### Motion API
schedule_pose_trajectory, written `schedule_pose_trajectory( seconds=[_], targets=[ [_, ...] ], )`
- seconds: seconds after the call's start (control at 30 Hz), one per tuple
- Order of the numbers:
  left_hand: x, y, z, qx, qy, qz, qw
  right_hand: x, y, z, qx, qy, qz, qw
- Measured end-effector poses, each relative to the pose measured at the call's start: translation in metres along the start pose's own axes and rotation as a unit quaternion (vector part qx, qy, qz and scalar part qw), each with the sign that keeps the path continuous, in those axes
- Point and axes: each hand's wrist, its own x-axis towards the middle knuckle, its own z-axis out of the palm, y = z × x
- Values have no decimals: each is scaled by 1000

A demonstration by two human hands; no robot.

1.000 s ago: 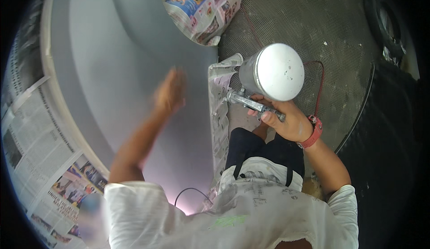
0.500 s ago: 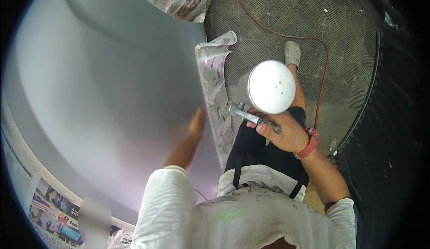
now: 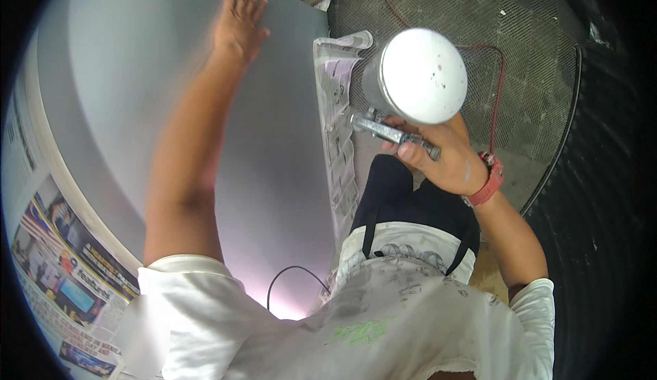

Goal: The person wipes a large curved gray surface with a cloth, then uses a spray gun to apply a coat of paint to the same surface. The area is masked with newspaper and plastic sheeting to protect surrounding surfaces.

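Observation:
My right hand [image 3: 445,158] is wrapped round the grip of a spray gun [image 3: 393,132] with a metal body. On top of the gun sits a cup with a round white lid [image 3: 424,75], specked with a few dark spots. The red hose [image 3: 498,99] runs across the floor behind that wrist. Over the smooth grey curved panel [image 3: 274,154] my left arm stretches far forward. My left hand [image 3: 239,24] is open, fingers extended and palm toward the panel. I cannot tell whether it touches the surface.
Newspaper masking [image 3: 335,127] lines the panel's right edge, and more newspaper [image 3: 82,270] covers the lower left. A thin dark cable [image 3: 294,268] curves near my waist. Textured matting [image 3: 527,10] lies on the floor, with a black ribbed sheet [image 3: 595,195] at the right.
My left hand has swept forward along the panel, away from my body. The spray gun in my right hand has risen a little in the view, still held.

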Motion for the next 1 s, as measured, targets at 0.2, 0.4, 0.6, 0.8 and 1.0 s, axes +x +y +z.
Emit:
schedule_pose_trajectory(
  seconds=[0.2,0.4,0.6,0.8,1.0],
  targets=[
    [-173,-142,-218,522,327,63,785,-27,-1,25,57,-35,39,997],
    [-372,-234,-451,304,489,46,816,-91,46,78,87,-35,103,990],
    [-116,-129,-312,526,394,94,747,-114,87,118,122,-29,184,975],
    [-30,-116,-225,-196,145,290,926,-111,127,125,81,-32,183,979],
    [-121,-165,-348,-764,-20,325,557,-110,136,131,58,-64,166,982]
  ],
)
